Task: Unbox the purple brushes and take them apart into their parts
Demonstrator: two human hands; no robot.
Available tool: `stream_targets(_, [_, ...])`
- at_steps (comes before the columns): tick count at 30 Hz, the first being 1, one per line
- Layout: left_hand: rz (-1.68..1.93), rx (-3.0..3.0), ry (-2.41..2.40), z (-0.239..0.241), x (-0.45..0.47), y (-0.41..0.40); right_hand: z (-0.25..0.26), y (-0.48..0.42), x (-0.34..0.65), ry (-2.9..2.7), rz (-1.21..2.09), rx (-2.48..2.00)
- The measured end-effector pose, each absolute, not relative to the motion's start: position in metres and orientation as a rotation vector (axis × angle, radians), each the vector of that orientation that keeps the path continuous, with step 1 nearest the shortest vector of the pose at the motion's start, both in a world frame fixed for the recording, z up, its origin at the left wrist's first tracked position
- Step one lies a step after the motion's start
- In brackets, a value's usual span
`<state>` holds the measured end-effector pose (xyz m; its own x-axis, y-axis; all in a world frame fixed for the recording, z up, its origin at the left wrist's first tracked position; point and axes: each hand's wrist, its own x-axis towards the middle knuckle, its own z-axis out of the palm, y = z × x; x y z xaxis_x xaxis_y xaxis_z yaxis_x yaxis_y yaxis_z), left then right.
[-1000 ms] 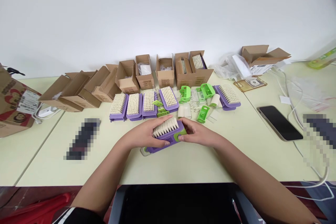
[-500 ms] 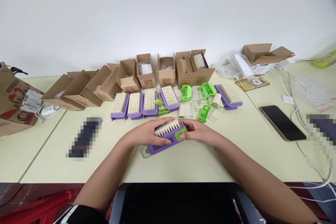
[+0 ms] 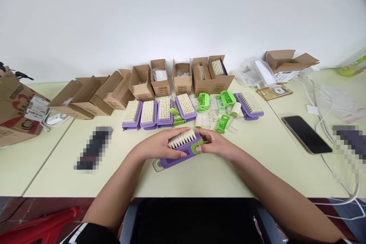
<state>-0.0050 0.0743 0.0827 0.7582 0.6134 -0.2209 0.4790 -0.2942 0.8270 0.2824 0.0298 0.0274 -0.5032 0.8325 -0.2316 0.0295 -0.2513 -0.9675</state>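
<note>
A purple brush [image 3: 180, 148] with cream bristles and a green end piece lies tilted on the pale table [image 3: 217, 175], bristles facing away from me. My left hand [image 3: 156, 146] grips its left side, fingers curled over the purple body. At the green end my right hand [image 3: 217, 144] is closed round it. Behind them stands a row of finished purple brushes [image 3: 156, 112], and one more purple brush [image 3: 249, 103] lies to the right.
Loose green plastic parts [image 3: 221, 101], white rollers and springs lie behind the hands. Open cardboard boxes [image 3: 160, 78] line the back. A black phone [image 3: 306, 134] and white cables rest at the right, a brown paper bag [image 3: 17, 106] at the far left.
Both hands and the brush have stayed nearly still; the view shifted slightly.
</note>
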Motion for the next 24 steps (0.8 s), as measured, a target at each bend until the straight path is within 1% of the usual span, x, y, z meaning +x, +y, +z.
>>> stream_targets(5, [0.168, 1.957, 0.734, 0.082, -0.009, 0.076, 0.032, 0.029, 0.28, -1.422, 1.918, -0.989])
stream_targets(12, [0.171, 1.95, 0.79, 0.083, -0.006, 0.074, 0.028, 0.031, 0.286, -1.508, 1.887, -1.035])
stream_targets(17, [0.148, 1.963, 0.798, 0.083, -0.005, 0.072, 0.031, 0.027, 0.283, -1.487, 1.977, -0.974])
stream_targets(24, [0.148, 2.002, 0.818, 0.085, -0.012, 0.075, 0.04, 0.02, 0.275, -1.602, 1.88, -1.14])
